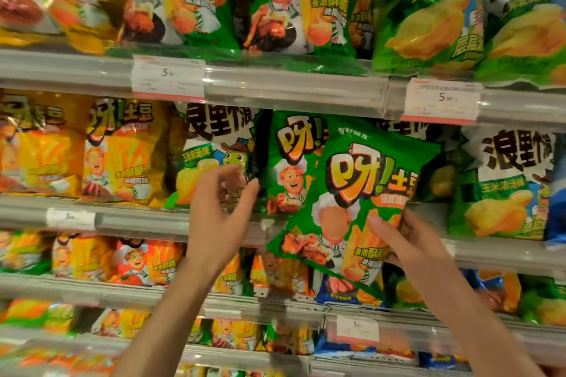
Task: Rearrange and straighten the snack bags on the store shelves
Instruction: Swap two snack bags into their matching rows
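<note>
My right hand grips a green snack bag by its lower right edge, thumb on the front. The bag is tilted and hangs in front of the middle shelf. Behind it a second green bag of the same kind stands on that shelf. My left hand is raised with fingers loosely curled, its fingertips at the right edge of a white-and-green corn-flavour bag. It holds nothing that I can see.
Yellow fry bags fill the middle shelf's left side, and white-green bags its right. Green bags line the upper shelf, which carries price tags. Lower shelves hold orange, yellow and blue bags.
</note>
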Motion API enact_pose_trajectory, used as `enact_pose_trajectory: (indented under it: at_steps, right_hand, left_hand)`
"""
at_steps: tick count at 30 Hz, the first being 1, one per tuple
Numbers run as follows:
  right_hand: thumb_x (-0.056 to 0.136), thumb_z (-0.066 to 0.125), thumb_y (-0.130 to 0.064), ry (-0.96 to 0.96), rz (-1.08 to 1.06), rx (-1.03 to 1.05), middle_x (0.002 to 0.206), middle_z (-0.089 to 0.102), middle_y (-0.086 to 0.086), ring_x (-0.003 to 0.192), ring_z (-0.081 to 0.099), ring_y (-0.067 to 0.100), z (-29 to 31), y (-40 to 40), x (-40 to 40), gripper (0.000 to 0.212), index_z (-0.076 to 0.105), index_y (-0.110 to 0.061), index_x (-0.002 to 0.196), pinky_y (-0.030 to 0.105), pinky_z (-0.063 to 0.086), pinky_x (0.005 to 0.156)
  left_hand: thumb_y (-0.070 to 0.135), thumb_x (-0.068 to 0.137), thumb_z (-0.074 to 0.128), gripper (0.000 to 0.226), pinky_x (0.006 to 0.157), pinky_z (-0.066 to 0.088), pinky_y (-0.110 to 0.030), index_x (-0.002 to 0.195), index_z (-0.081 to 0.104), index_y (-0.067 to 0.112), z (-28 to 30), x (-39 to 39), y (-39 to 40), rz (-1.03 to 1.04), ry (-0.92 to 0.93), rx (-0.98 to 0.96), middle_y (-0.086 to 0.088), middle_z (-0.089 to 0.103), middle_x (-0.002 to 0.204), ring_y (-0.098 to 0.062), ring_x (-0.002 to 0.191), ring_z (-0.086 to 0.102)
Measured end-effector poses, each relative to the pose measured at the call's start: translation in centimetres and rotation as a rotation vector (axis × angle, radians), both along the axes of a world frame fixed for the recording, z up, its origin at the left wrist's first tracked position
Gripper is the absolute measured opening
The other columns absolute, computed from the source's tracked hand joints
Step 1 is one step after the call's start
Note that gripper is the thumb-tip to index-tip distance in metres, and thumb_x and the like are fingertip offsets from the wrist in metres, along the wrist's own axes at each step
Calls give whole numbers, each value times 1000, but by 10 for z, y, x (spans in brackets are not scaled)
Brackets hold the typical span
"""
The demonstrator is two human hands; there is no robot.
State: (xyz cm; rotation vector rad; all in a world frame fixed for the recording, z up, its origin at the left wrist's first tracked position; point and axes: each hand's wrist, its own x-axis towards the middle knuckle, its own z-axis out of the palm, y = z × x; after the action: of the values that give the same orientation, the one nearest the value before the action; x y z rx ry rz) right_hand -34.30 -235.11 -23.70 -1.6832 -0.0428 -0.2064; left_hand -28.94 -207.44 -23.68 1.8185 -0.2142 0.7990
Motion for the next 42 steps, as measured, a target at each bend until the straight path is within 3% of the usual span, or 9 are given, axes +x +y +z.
enact_pose_trajectory:
  at_steps: [3, 6, 10, 13, 16, 24, 32, 36, 42]
  right_hand:
    - [73, 76, -60, -12, -12, -17, 108, 77, -10, 101, 73, 7, -1, 5, -1, 29, 68, -52, 100, 35, 53, 87]
    - [71, 79, -66, -23, -4, -41, 106, 77, -9, 100, 73, 7, -1, 9, -2, 34, 68, -52, 99, 37, 54, 88]
    - [54, 78, -84, -48, -8, -48, 106, 77, -11, 100, 73, 6, -3, 11, -3, 57, 67, -53, 100, 32, 53, 84]
    - [55, 78, -83, -45, 7, -56, 107, 77, -12, 101, 73, 6, -4, 10, -2, 56, 67, -52, 101, 31, 53, 84]
    - [68, 76, -74, -29, 5, -84, 108, 76, -17, 98, 72, 0, -2, 8, 0, 40, 65, -56, 102, 19, 56, 74]
    - [69, 74, -66, -7, 13, -92, 109, 75, -22, 97, 71, -3, -3, 2, 3, 32, 63, -63, 99, 17, 57, 70]
    - [49, 78, -88, 19, 31, -61, 113, 73, -26, 101, 70, -4, -4, -8, 3, 61, 62, -65, 103, 34, 53, 90]
    - [45, 76, -92, 25, 35, -93, 113, 74, -24, 104, 70, -3, 1, -34, -4, 73, 64, -60, 109, 43, 52, 103]
    - [38, 73, -96, 67, 5, -164, 113, 72, -29, 110, 65, -4, 13, -99, -23, 78, 63, -62, 107, 35, 47, 103]
  left_hand:
    - [47, 89, 68, 59, 105, 44, -45, 135, 54, 13, 6, 19, 33, 273, -42, 100, -5, 52, 128, -28, 125, 49]
    - [64, 88, 65, 88, 117, 36, -47, 153, 39, 10, 10, 37, 52, 264, 181, 151, -15, 45, 150, -30, 141, 40]
    - [78, 78, 63, 99, 105, 49, -57, 143, 49, 5, 15, 58, 65, 170, 363, 156, -19, 59, 136, -38, 128, 56]
    - [77, 68, 68, 87, 94, 57, -50, 123, 61, 11, 20, 64, 72, 90, 396, 93, -11, 66, 121, -32, 114, 66]
    - [67, 83, 71, 61, 73, 58, -31, 121, 47, 26, 18, 62, 67, 59, 378, 60, 14, 65, 104, -14, 100, 69]
    - [83, 74, 63, 82, 86, 61, -51, 132, 48, 26, 26, 39, 70, 145, 256, -64, 7, 69, 110, -19, 97, 71]
    - [80, 72, 71, 74, 71, 50, -25, 123, 41, 35, 14, -15, 55, 76, 238, -95, 27, 56, 108, 8, 92, 60]
    - [80, 65, 69, 73, 70, 58, -25, 120, 50, 34, 9, -36, 23, -6, 245, -176, 12, 71, 107, -5, 92, 72]
    - [77, 67, 71, 61, 76, 60, -26, 116, 51, 46, 7, -49, -57, -107, 231, -206, 24, 74, 107, -2, 94, 74]
